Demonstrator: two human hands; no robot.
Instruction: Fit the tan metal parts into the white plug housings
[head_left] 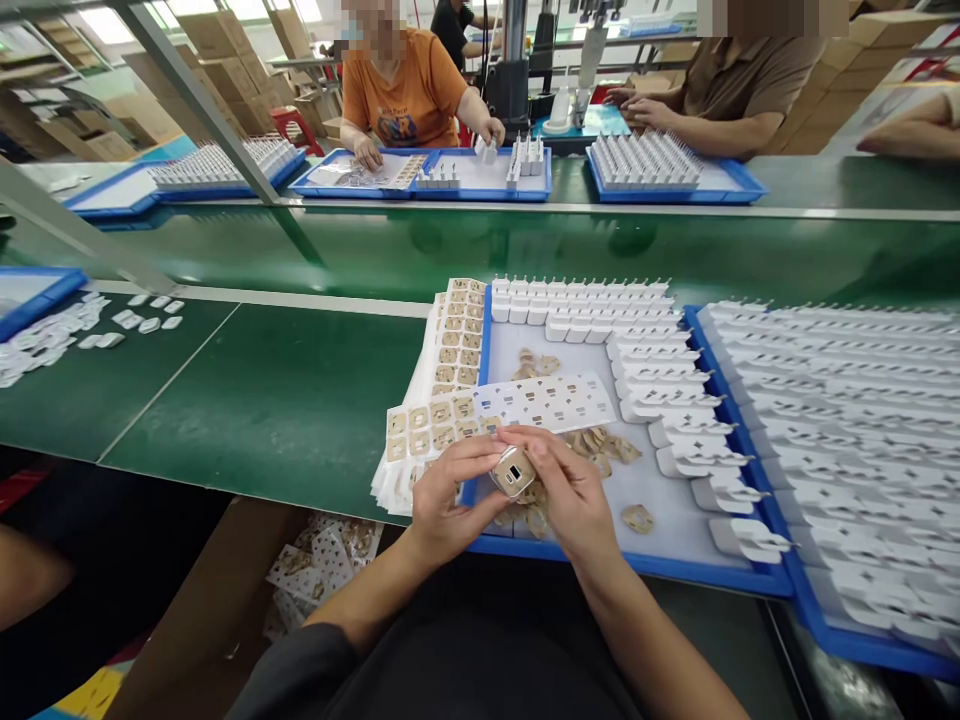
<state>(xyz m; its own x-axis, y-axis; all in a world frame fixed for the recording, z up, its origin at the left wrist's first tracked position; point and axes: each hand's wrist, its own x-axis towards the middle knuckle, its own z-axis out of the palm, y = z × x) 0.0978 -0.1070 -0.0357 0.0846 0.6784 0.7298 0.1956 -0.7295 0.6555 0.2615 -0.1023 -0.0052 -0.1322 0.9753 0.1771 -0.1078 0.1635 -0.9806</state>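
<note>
Between my two hands is a small white charger (513, 472), its end face tilted up at me and covered by a tan sticker with dark port slots. My left hand (448, 492) grips its left side with thumb and fingers. The fingers of my right hand (576, 490) press on its right edge. Just behind them a sticker sheet (431, 424) lies across the rim of the blue tray (600, 560), its right part peeled bare. Loose tan pieces (600, 445) are scattered in the tray under and around my hands.
White chargers with pins (581, 300) line the tray's back and right side. Another full tray (840, 480) adjoins it. Stacked sticker sheets (454, 340) lie left. A box of scrap sheets (322, 560) stands below. Across the green conveyor (525, 240), co-workers sit behind trays.
</note>
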